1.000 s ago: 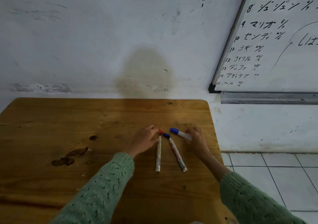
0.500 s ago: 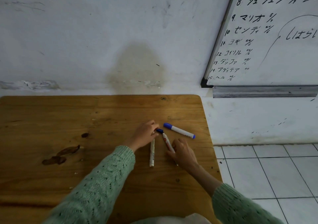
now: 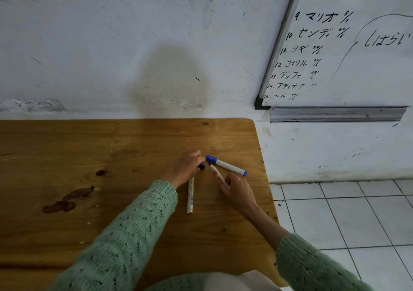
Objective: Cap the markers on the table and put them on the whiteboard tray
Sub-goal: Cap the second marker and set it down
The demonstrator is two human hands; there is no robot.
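Three white markers lie on the wooden table (image 3: 111,147). The right marker (image 3: 228,166) wears a blue cap and lies free. My right hand (image 3: 240,193) grips the rear end of the middle marker (image 3: 217,175), whose dark tip is bare. My left hand (image 3: 184,170) pinches a small blue cap (image 3: 201,166) just left of that tip, a short gap apart. The left marker (image 3: 190,195) lies flat with its upper end hidden under my left hand. The metal whiteboard tray (image 3: 335,114) hangs on the wall to the upper right, nothing visible on it.
The whiteboard (image 3: 362,44), covered in handwriting, is above the tray. The table's right edge (image 3: 264,179) drops to a white tiled floor (image 3: 346,219). Dark stains (image 3: 67,201) mark the table at left. A white wall stands behind the table.
My right hand let go of the blue-capped marker and took hold of the middle marker. The small blue cap now sits apart from that marker's tip, in my left fingers.
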